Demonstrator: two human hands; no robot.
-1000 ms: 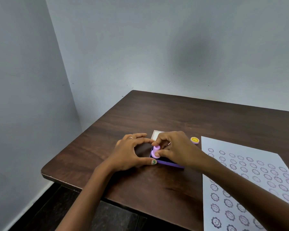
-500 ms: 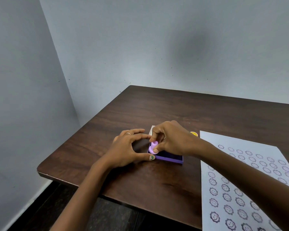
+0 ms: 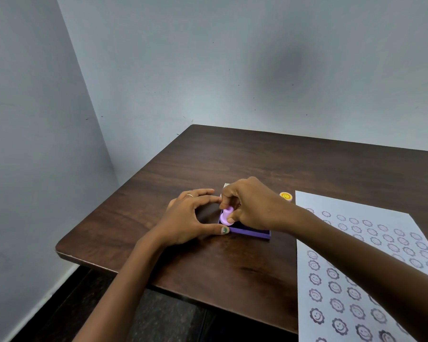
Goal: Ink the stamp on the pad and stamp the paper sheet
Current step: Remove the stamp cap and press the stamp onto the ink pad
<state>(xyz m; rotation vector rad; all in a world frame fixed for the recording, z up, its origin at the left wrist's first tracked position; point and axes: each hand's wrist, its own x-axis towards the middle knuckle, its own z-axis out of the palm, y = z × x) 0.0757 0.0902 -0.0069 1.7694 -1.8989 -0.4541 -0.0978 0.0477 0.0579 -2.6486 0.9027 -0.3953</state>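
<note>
Since the earlier frame, the right hand [image 3: 251, 206] has been tipping the stamp [image 3: 226, 216] a little while holding it on the ink pad [image 3: 252, 232]. Its fingers are pinching the purple stamp at the pad's left end. The left hand [image 3: 187, 218] is bracing the pad, thumb and forefinger spread apart. The paper sheet [image 3: 351, 267] is lying to the right on the table [image 3: 232, 164], near a small yellow stamp [image 3: 286, 195].
</note>
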